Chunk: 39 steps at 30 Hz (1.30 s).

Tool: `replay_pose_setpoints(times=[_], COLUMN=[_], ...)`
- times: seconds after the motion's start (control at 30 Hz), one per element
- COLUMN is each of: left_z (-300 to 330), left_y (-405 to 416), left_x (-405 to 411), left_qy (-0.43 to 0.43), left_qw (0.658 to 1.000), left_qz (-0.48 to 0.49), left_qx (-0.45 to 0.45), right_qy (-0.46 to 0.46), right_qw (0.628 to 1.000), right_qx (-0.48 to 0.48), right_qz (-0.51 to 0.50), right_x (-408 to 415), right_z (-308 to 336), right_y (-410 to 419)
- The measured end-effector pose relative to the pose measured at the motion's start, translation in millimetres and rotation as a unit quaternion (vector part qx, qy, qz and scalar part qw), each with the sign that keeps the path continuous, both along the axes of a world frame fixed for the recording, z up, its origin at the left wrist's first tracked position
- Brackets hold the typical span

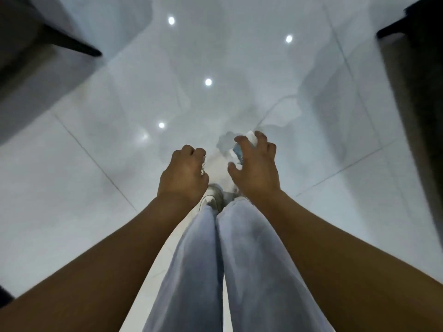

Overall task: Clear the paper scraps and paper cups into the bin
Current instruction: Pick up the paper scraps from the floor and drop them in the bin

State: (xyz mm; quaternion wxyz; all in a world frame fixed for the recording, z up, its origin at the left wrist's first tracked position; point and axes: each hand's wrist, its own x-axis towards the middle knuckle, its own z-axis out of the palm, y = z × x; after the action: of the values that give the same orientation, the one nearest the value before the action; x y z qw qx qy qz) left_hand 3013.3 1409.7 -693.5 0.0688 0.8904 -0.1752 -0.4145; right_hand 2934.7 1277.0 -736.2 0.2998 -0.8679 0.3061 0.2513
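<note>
scraps (236,153) grasped loosely in right hand (255,168) at one o'clock may spill; left hand (184,173) clenched, contents unclear.

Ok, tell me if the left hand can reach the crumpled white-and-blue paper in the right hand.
Probably. The left hand hovers beside the right hand, nothing lies between them, though its curled fingers must open before taking the crumpled white-and-blue paper.

Indoor room, likely home or office; type cannot be fixed. Glossy white tiled floor (91,212) is seen, ceiling spotlights reflected in it. Dark furniture legs (72,44) far left and far right (395,29).
</note>
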Motion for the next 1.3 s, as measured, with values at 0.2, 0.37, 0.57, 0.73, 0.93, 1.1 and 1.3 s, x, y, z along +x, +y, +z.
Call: replay_pose_setpoints(times=[0.2,0.37,0.57,0.73,0.93,1.1,1.3], left_z=[176.9,307.0,414.5,481.7,531.8,558.4,575.3], left_y=[-41.0,-65.3,-72.2,-54.2,-40.6,-32.9,-5.1], left_x=[14.8,8.6,-26.6,-75.5,-145.4,-213.1,-336.2], left_qy=[-0.034,-0.084,-0.127,-0.138,-0.111,-0.090,-0.094], left_qw=[0.995,0.972,0.914,0.843,0.769,0.717,0.620], left_qz=[-0.097,-0.218,-0.376,-0.506,-0.613,-0.673,-0.761], left_qx=[0.017,-0.013,-0.082,-0.121,-0.143,-0.157,-0.164], right_qy=[-0.029,-0.027,-0.002,0.027,0.042,0.033,0.022], right_qw=[0.999,0.994,0.980,0.957,0.912,0.858,0.787], right_qx=[-0.002,-0.048,-0.100,-0.113,-0.121,-0.134,-0.157], right_qz=[-0.042,-0.096,-0.172,-0.267,-0.389,-0.495,-0.596], right_x=[1.9,-16.9,-66.4,-127.2,-214.6,-287.5,-403.1], right_z=[190.3,337.1,454.2,525.0,577.0,598.5,612.2], right_y=[-11.4,-13.5,7.4,47.9,95.6,130.9,197.7])
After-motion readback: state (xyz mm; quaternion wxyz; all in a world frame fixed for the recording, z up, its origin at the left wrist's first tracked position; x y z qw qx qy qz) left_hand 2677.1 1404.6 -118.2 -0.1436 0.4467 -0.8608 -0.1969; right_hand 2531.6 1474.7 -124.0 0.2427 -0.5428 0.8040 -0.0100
